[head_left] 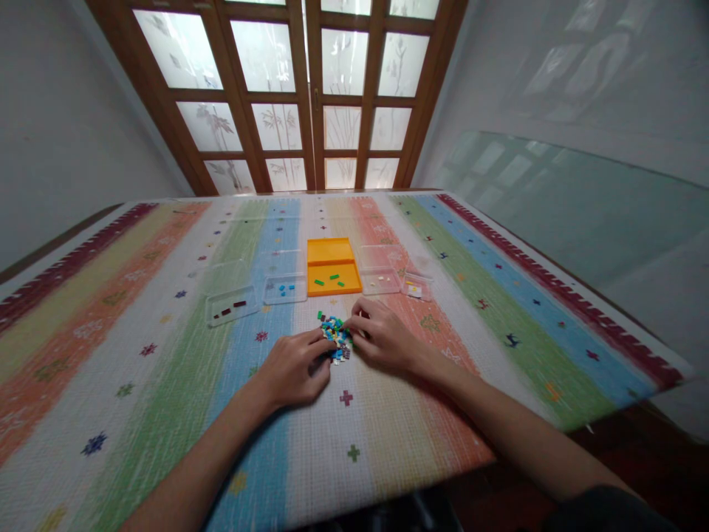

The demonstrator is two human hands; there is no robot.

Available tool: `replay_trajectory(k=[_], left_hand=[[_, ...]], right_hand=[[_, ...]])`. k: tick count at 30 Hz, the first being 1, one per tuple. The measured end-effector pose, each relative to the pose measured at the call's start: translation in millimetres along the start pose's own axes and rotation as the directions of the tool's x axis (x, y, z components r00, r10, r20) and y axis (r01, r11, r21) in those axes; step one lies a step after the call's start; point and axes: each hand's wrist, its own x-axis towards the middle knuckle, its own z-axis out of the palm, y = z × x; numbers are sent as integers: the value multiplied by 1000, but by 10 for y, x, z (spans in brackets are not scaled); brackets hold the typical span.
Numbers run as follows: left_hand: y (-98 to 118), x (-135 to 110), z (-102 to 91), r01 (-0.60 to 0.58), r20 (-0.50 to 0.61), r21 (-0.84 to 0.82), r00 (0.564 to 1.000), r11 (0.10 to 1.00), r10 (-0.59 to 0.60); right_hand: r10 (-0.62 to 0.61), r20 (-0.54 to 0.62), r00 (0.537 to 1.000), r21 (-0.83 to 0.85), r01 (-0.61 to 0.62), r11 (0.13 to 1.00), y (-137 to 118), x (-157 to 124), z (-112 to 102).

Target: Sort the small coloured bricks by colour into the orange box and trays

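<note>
The curled left hand [293, 369] and narrow-pinched right hand [381, 338] touched a small heap of multicoloured plastic bricks [335, 336]; whether either held one was unclear.

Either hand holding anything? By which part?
Cannot tell. Left hand and right hand both touch the brick pile; any pinched piece is too small to see.

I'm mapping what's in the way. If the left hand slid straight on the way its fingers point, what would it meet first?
The pile of small coloured bricks, whose near edge the left hand seems to touch; just beyond the pile lies the right hand.
</note>
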Motion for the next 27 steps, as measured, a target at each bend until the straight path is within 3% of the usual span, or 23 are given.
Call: replay_trajectory(k=[7, 27], left_hand=[[7, 0, -5, -44, -11, 30, 999, 999, 44], [1, -7, -5, -4, 61, -2, 998, 1000, 4]], right_hand=[[-2, 7, 1000, -13, 2, 1000, 5, -5, -5], [7, 13, 1000, -12, -7, 1000, 46, -14, 23]])
